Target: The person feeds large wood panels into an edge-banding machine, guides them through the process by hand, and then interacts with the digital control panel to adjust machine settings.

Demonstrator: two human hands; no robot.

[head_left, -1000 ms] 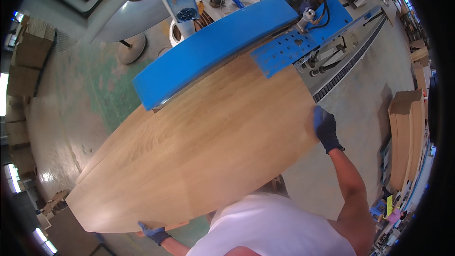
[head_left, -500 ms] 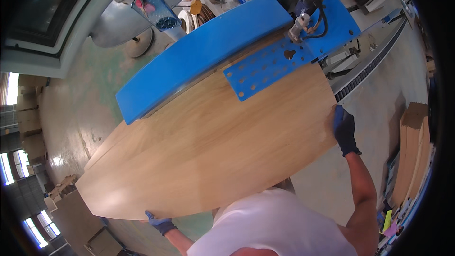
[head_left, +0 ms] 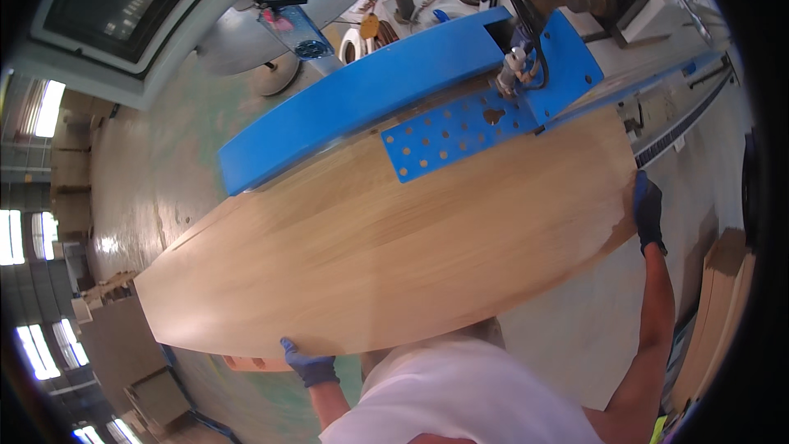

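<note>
A large flat wooden board (head_left: 370, 255) with pale brown grain stretches across the view, its far edge against a blue machine with a long curved guard (head_left: 362, 86). A perforated blue plate (head_left: 448, 141) on the machine lies over the board's far right part. At the board's near edge, left of my body, my left hand (head_left: 310, 365) grips in a dark blue glove, thumb on top and fingers hidden below. My right hand (head_left: 648, 210), gloved alike, closes on the board's right end with that arm stretched out.
Cables and a metal fitting (head_left: 511, 70) sit above the perforated plate. Behind the guard, a grey table holds rolls of edging (head_left: 352, 45) and small tools. A dark-windowed cabinet (head_left: 123, 4) stands far left. Tall brown panels (head_left: 713, 312) stand at right; an orange slotted piece (head_left: 256, 363) shows below the board.
The board has moved right along the machine, its right end now farther past the blue plate. My right hand has gone right with it; my left hand sits farther from the board's left end.
</note>
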